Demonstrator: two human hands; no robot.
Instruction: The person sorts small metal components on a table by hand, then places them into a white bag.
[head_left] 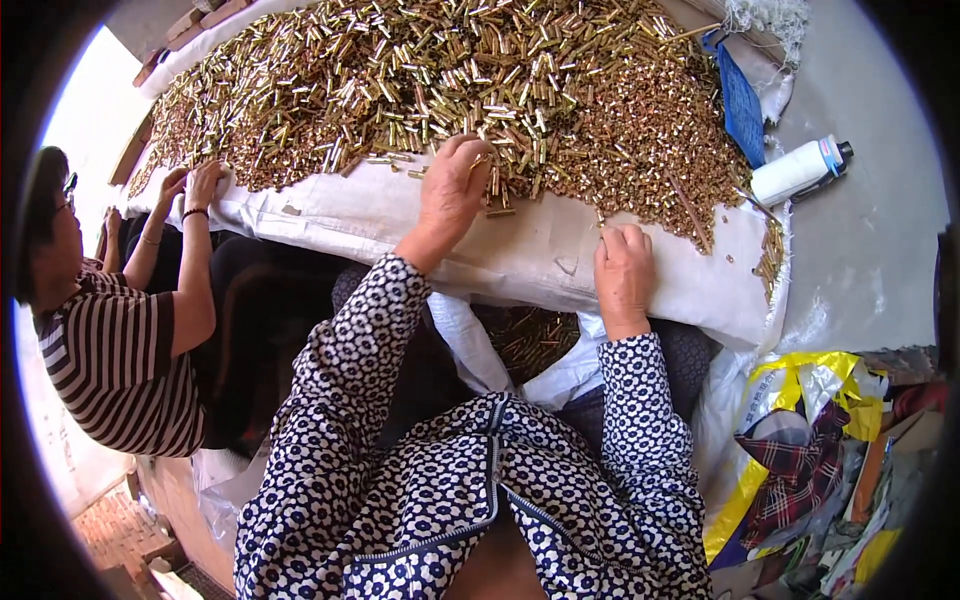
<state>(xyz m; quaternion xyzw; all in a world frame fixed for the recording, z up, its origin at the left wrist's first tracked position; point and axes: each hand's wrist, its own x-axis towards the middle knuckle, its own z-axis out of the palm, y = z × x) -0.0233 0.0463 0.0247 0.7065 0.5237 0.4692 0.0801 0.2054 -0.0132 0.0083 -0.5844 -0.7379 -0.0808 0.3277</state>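
A broad heap of small brass-coloured metal tubes and pins (450, 85) covers the pale cloth-topped table (340, 215) in front of me. My left hand (455, 200) is raised at the heap's near edge, its fingers closed on a small brass-coloured metal piece (479, 163). To its right, my right hand (625, 272) rests over the cloth with curled fingers. A thin piece seems to stick up by its fingertips, but its kind is unclear. Below the table edge, between my knees, an open white sack (465, 345) holds more metal pieces (530, 340).
At the left a person in a striped top (115, 370) has both hands (198, 188) at the heap's edge. A white bottle (800, 172) and a blue flat piece (740, 105) are at the right. Bags and plaid cloth (800, 470) lie at lower right.
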